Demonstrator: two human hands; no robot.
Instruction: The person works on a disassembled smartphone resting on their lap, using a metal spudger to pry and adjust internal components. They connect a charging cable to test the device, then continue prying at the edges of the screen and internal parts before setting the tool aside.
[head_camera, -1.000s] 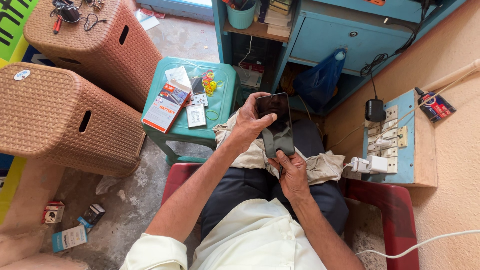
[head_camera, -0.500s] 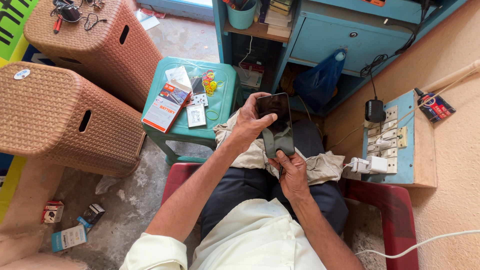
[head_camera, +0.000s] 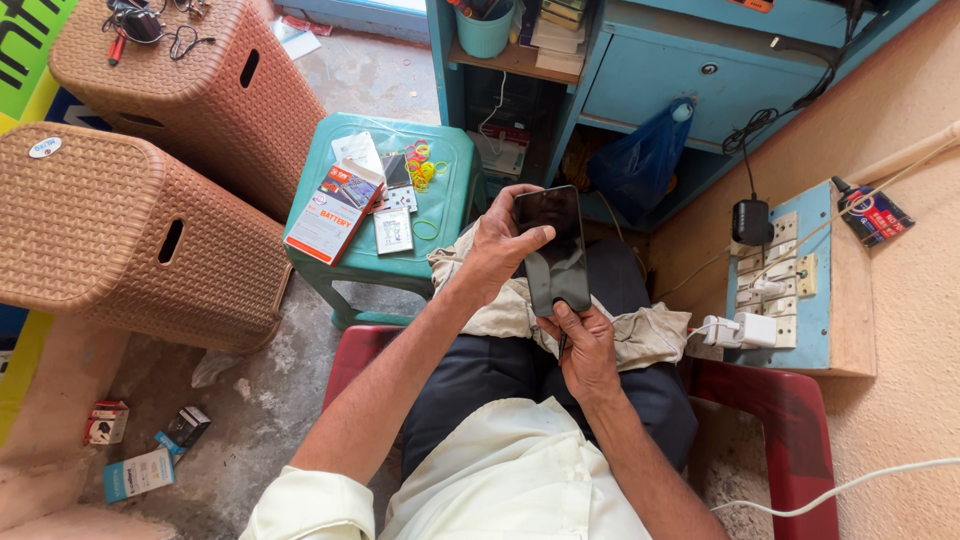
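I sit on a red plastic chair (head_camera: 790, 420) and hold a dark smartphone (head_camera: 553, 248) over my lap. My left hand (head_camera: 498, 246) grips the phone's upper left edge, thumb on the screen's side. My right hand (head_camera: 583, 343) pinches the phone's lower end, with a thin dark tool between its fingers at the bottom edge. A beige cloth (head_camera: 640, 335) lies across my knees under the phone. The screen is black.
A green plastic stool (head_camera: 445, 215) ahead carries a boxed battery (head_camera: 332, 212), small packets and coloured rubber bands (head_camera: 422, 165). Two brown woven stools (head_camera: 120, 235) stand at left. A switchboard with plugged chargers (head_camera: 775, 290) hangs on the right wall. Small boxes (head_camera: 140, 470) lie on the floor.
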